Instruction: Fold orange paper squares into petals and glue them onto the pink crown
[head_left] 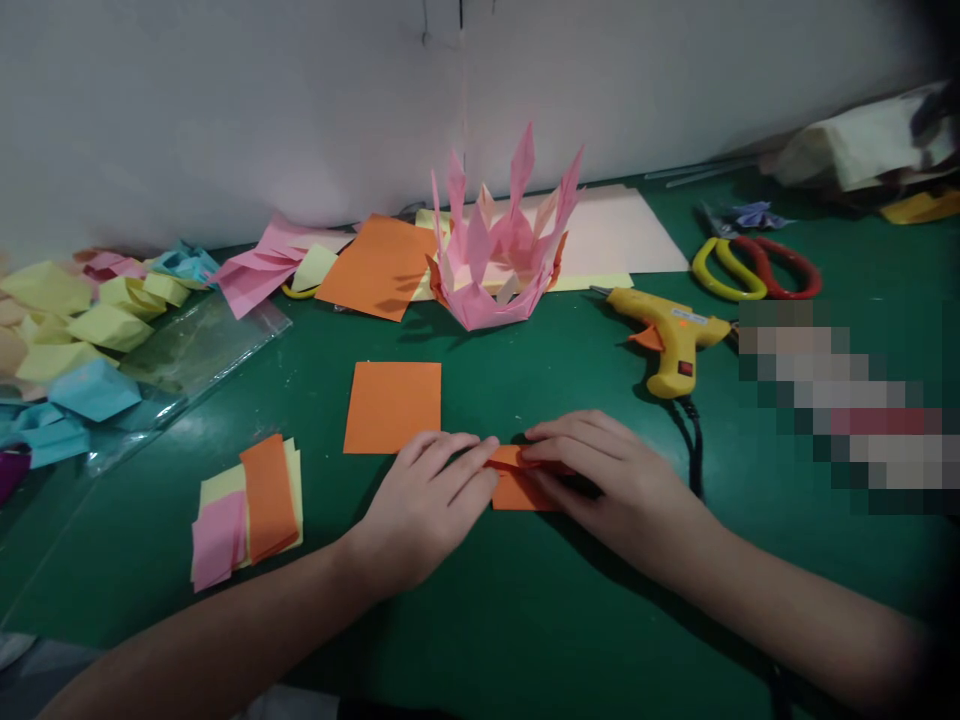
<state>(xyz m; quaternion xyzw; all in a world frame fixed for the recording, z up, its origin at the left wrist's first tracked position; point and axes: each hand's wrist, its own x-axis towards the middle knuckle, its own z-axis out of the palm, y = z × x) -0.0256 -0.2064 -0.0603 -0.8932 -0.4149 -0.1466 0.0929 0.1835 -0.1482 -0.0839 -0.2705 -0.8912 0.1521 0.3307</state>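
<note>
A small orange sheet of paper (517, 492) lies on the table in front of me, its far edge folded over. My right hand (622, 480) pinches its right side, thumb below and fingers on top. From the left, my left hand (431, 505) holds the fold with its fingertips at the sheet's upper left corner. Just beyond my left fingers rests a flat orange paper square (394, 405). Behind both hands stands a pink folded-paper crown-like piece (487, 300) with tall pointed petals, some orange at its sides.
A yellow glue gun (671, 325) lies right of centre, its cord trailing toward me. Scissors (724, 275) with yellow and red handles sit behind it. At left are stacked paper strips (271, 500) and many folded paper pieces (112, 325) on a clear plastic bag (214, 350).
</note>
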